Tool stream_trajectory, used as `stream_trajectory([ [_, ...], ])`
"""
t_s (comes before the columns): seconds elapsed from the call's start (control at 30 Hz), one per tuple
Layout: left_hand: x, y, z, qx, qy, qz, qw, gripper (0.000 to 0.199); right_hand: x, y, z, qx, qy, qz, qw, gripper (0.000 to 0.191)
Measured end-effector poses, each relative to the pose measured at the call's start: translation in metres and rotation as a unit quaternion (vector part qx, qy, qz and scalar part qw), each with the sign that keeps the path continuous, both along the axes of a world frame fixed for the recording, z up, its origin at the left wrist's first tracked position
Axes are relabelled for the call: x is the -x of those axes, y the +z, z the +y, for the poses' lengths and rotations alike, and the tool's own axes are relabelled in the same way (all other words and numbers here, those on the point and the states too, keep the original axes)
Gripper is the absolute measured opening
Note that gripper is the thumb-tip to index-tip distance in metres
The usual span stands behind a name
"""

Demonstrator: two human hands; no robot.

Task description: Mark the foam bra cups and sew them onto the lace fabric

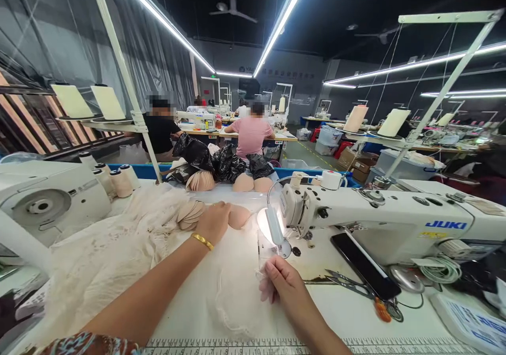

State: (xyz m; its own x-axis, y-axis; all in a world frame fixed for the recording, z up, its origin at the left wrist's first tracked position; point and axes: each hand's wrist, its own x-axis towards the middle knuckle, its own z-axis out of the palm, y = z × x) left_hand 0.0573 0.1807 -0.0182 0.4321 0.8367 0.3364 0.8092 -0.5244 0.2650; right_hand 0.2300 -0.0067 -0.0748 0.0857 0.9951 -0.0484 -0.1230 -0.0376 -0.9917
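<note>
Thin lace near the sewing machine may fold or snag

Your right hand (286,281) pinches the edge of the lace cloth (237,292) between thumb and fingers. This cloth lies at the lower middle of the frame, just left of the sewing machine (356,213). It is thin and loose, so I think it could fold under itself if you pull from this one edge only. The scissors (350,282), to the right of your hand, could perhaps snag it if it slides there. Your left hand (215,222) is at the single cup (239,217), beside the cup stack (190,214); whether its fingers are closed, I cannot tell. A careless push there could spread the stack. The long axis of the cloth seems to run up and down in the frame, with its curved border towards the ruler (245,346) at the bottom.
</note>
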Motion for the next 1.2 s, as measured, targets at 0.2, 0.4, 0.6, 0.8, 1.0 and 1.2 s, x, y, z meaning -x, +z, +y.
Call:
stream_trajectory([
  [0.2, 0.030, 0.035, -0.069, 0.110, -0.009, -0.134, 0.985, 0.024, -0.004, 0.005, -0.003, -0.005, -0.010, 0.026, 1.000, 0.055],
  [0.4, 0.028, 0.022, -0.123, 0.352, -0.053, -0.213, 0.910, 0.027, -0.006, 0.009, -0.007, -0.022, 0.003, 0.024, 0.999, 0.060],
  [0.6, 0.018, 0.025, -0.115, 0.241, -0.139, -0.078, 0.957, 0.037, -0.001, 0.023, -0.015, -0.072, 0.033, -0.099, 0.992, 0.036],
  [0.8, 0.003, 0.052, -0.097, 0.335, -0.325, 0.020, 0.884, 0.042, -0.012, 0.056, -0.024, -0.299, 0.015, -0.348, 0.888, 0.012],
  [1.0, 0.009, 0.051, -0.092, -0.069, -0.330, -0.090, 0.937, 0.016, -0.030, 0.061, -0.015, -0.467, -0.117, -0.454, 0.749, 0.028],
  [1.2, 0.001, 0.009, -0.105, -0.142, -0.352, 0.117, 0.918, 0.018, -0.058, 0.011, 0.015, -0.367, 0.029, -0.584, 0.724, 0.026],
])
